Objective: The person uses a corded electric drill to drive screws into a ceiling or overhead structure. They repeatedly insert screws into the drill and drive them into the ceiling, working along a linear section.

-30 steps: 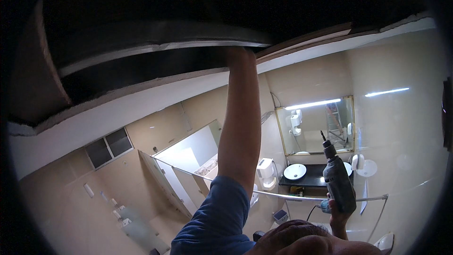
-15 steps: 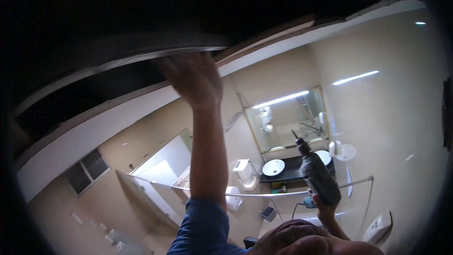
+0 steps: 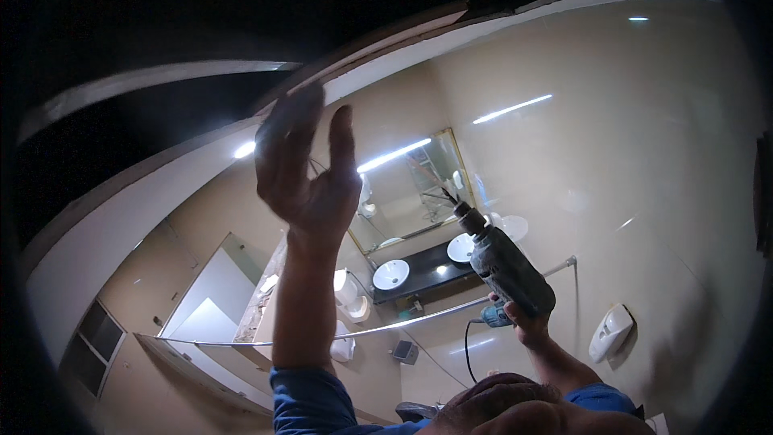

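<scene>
My left hand [image 3: 306,173] is raised with its fingers and thumb apart, holding nothing. Its fingertips are slightly blurred beside the rough edge of the ceiling opening [image 3: 217,133], and I cannot tell whether they touch it. A long wooden strip [image 3: 378,44] lies along that edge, and a pale curved strip [image 3: 169,79] crosses the dark gap to its left. On the right, my right hand [image 3: 527,326] grips a dark power drill [image 3: 507,270], its bit tilted up and to the left. A blue-green part [image 3: 497,316] with a black cord is beside that hand.
Below are a framed mirror [image 3: 419,193], a dark counter [image 3: 427,274] with two white basins, and a thin rail [image 3: 439,321]. A white wall dispenser [image 3: 612,333] hangs at right. A window [image 3: 93,346] is at lower left.
My left hand has come away from the pale strip and dropped lower, its thumb now spread from the fingers. The whole view has shifted. My right hand still holds the drill.
</scene>
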